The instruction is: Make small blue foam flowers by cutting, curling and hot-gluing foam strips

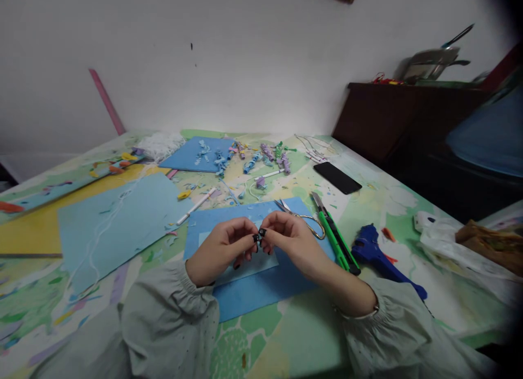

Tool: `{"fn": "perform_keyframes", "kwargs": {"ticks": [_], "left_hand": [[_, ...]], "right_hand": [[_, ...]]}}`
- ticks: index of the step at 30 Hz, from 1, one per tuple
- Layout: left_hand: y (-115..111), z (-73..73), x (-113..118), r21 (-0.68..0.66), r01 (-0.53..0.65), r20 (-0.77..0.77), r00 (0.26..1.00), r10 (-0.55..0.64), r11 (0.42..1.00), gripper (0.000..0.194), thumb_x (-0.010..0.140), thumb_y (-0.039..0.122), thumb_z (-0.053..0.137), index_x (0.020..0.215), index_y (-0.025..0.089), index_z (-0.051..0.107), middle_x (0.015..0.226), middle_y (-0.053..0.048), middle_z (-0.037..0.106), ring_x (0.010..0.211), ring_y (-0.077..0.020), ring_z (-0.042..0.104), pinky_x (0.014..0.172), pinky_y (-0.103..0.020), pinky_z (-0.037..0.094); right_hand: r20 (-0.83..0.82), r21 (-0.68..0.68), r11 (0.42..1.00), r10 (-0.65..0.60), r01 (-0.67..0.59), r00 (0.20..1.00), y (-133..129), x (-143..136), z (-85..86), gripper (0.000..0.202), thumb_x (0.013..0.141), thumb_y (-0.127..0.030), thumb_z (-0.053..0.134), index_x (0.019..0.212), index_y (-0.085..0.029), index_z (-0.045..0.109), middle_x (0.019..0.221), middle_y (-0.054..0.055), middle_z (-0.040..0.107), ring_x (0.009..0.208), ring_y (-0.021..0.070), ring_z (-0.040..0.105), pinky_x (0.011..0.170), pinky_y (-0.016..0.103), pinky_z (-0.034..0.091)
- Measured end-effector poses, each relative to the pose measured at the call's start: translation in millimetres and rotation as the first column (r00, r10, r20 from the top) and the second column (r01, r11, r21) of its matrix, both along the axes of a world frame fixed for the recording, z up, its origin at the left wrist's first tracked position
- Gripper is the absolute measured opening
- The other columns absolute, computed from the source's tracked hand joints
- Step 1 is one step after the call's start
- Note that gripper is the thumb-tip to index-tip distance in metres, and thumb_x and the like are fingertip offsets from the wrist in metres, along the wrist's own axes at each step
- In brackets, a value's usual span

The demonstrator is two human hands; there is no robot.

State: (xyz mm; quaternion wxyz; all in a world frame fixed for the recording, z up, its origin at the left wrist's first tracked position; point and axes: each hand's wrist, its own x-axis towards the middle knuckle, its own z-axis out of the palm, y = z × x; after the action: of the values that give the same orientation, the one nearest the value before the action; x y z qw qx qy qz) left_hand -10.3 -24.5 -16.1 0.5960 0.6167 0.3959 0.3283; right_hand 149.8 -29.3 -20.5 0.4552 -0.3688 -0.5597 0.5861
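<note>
My left hand (224, 247) and my right hand (292, 242) meet fingertip to fingertip above a light blue sheet (267, 263), which lies on a larger blue sheet (245, 304). Both hands are pinched closed. Whatever sits between the fingertips is too small and hidden to make out. Gold-handled scissors (316, 226) lie just beyond my right hand, their blades pointing up and left. To the right of that hand rests a green utility knife (337, 240), its blade end away from me.
A blue glue gun (378, 255), a black phone (337, 177) and a plastic bag (445, 254) lie on the right. Rolled paper pieces (253, 162) and a white stick (196, 206) are farther back. A pale blue sheet (122, 226) covers the left, amid paper scraps.
</note>
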Motion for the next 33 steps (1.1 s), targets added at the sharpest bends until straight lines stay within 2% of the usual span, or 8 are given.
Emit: {"fn": "perform_keyframes", "kwargs": {"ticks": [7,16,27,30,33], "left_hand": [[-0.4,-0.2,0.8,-0.004,-0.025,-0.024,0.999,0.025,1.0,0.018,0.074,0.032,0.057,0.076,0.015,0.05,0.059,0.003,0.053,0.046,-0.0073,0.047,0.036,-0.016,0.035],[0.1,-1.6,0.9,-0.014,-0.002,0.008,1.0,0.003,1.0,0.024,0.068,0.033,0.063,0.08,0.014,0.053,0.054,0.003,0.055,0.041,-0.0074,0.046,0.036,-0.019,0.038],[1.4,0.8,0.8,-0.06,-0.062,0.012,0.998,0.063,0.996,0.019,0.069,0.029,0.06,0.077,0.014,0.053,0.059,0.002,0.055,0.045,-0.0074,0.05,0.035,-0.017,0.037],[2.6,-0.5,-0.2,-0.048,-0.07,0.011,0.997,0.071,0.996,0.018,0.069,0.028,0.06,0.077,0.014,0.053,0.059,0.002,0.056,0.045,-0.0077,0.05,0.035,-0.017,0.037],[3.3,-1.3,-0.8,-0.032,-0.068,0.002,0.998,0.068,0.997,0.017,0.069,0.027,0.061,0.076,0.014,0.054,0.057,0.002,0.056,0.044,-0.0076,0.05,0.035,-0.017,0.037]], "right_hand": [[0.112,0.09,0.996,-0.015,0.005,0.994,-0.7,0.0,-2.3,0.004,0.074,-0.018,0.055,0.075,-0.017,0.052,0.058,-0.003,0.055,0.055,0.0094,0.053,0.053,0.023,0.041],[0.3,0.253,0.964,-0.153,0.076,0.941,-1.4,1.4,-8.2,0.003,0.076,-0.018,0.052,0.077,-0.018,0.055,0.066,-0.001,0.057,0.062,0.0109,0.052,0.057,0.024,0.039],[0.125,0.145,0.989,-0.031,0.012,0.992,2.3,3.0,-7.3,0.009,0.077,-0.016,0.049,0.084,-0.018,0.054,0.063,-0.002,0.055,0.059,0.0109,0.053,0.058,0.025,0.042],[0.192,0.153,0.988,-0.047,0.017,0.98,2.8,3.3,-7.7,0.011,0.078,-0.019,0.05,0.087,-0.018,0.056,0.064,-0.002,0.056,0.06,0.0115,0.053,0.058,0.025,0.042],[0.32,0.238,0.971,-0.087,0.009,0.944,1.8,3.7,-8.4,0.007,0.078,-0.021,0.053,0.081,-0.018,0.059,0.067,0.0,0.058,0.064,0.0121,0.054,0.059,0.025,0.041]]}}
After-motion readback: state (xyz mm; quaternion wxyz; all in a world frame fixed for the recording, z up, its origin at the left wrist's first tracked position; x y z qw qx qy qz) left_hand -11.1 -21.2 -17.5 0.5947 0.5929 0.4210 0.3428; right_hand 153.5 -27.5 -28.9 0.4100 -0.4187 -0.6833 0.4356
